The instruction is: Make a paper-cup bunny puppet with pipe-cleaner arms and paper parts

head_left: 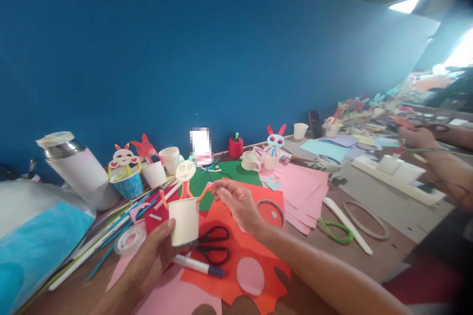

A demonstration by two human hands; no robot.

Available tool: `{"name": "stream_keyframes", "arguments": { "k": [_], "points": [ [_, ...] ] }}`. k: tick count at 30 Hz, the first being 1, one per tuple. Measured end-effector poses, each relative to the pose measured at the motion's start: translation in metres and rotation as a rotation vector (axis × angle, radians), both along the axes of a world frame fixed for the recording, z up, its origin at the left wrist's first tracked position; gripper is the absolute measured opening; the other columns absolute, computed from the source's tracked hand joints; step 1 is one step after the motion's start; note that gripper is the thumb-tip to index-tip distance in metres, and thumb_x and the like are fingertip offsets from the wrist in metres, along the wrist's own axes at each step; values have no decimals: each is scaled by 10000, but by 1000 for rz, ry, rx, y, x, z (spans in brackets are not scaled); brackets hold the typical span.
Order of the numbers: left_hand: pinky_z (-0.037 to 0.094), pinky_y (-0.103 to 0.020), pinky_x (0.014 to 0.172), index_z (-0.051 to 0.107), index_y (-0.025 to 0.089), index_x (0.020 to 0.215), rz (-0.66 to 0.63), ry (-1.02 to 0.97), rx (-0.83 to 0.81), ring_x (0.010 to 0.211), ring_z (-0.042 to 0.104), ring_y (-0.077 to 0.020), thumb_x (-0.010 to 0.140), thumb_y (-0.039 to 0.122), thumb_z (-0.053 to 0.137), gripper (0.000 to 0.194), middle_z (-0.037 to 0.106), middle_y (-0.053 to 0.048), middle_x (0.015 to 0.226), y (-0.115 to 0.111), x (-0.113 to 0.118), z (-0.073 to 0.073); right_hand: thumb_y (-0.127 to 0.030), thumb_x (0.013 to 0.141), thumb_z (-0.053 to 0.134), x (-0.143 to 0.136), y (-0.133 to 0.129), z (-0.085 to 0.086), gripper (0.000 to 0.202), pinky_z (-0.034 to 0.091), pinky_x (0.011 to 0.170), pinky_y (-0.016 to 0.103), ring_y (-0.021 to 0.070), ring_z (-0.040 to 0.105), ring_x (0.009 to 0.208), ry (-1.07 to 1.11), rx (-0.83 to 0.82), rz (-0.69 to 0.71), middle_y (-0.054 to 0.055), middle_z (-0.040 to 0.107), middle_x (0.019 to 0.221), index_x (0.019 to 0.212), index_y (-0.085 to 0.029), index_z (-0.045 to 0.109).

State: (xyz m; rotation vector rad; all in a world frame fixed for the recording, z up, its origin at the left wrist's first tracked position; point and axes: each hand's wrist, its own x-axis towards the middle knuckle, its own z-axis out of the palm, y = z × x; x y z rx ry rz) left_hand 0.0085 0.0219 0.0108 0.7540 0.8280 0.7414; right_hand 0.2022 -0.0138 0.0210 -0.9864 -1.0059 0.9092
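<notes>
My left hand is closed around the lower left side of a white paper cup. A paper puppet with a drawn face and green-edged ears rises out of the cup, its orange arms hanging over the rim. At the tip of the puppet's right-side arm, my right hand pinches the small pink end between thumb and fingers. Black-handled scissors lie just behind the cup, partly hidden by it. Below them a white marker with a dark blue cap rests on red paper.
Other puppet cups stand along the blue partition, beside a white thermos. Pink sheets, a tape roll and a white power strip lie about. At far right another person's hand holds scissors.
</notes>
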Motion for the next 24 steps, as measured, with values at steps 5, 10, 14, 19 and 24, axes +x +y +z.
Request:
{"name": "stream_keyframes", "arguments": {
  "k": [5, 10, 14, 19, 24],
  "points": [
    [514, -402, 796, 615, 115, 1035, -68, -5, -14, 846, 640, -251, 732, 263, 625, 337, 679, -115, 988, -2, 0, 2, -300, 772, 578, 0, -4, 2, 180, 413, 679, 233, 110, 524, 741, -1, 37, 23, 14, 609, 823, 897, -184, 637],
    [506, -384, 798, 642, 102, 973, -92, 19, -11, 823, 642, -250, 701, 296, 653, 334, 698, -112, 899, -2, 0, 5, -309, 777, 575, 0, -6, 2, 214, 408, 648, 220, 104, 510, 727, -37, 33, 32, 14, 597, 828, 943, -186, 628],
    [502, -373, 785, 648, 104, 945, -106, 24, 11, 817, 640, -244, 697, 314, 656, 325, 695, -115, 893, -2, -1, 4, -301, 771, 577, -1, -5, 1, 219, 406, 619, 212, 99, 504, 702, -50, 27, 15, 10, 593, 828, 960, -199, 622],
    [510, -323, 703, 646, 113, 939, -140, 40, 43, 737, 637, -205, 704, 346, 643, 331, 692, -109, 872, -2, -2, 1, -280, 751, 587, -3, -5, 4, 125, 387, 583, 202, 88, 478, 649, -68, 31, -30, -13, 564, 739, 838, -193, 613],
    [503, -314, 703, 602, 136, 1060, -139, 43, 61, 761, 638, -205, 686, 333, 664, 428, 685, -106, 914, -4, 0, 1, -282, 746, 578, -5, -6, 9, 104, 362, 560, 204, 85, 453, 615, -32, -9, -23, -26, 521, 672, 772, -181, 585]
  ]
}}
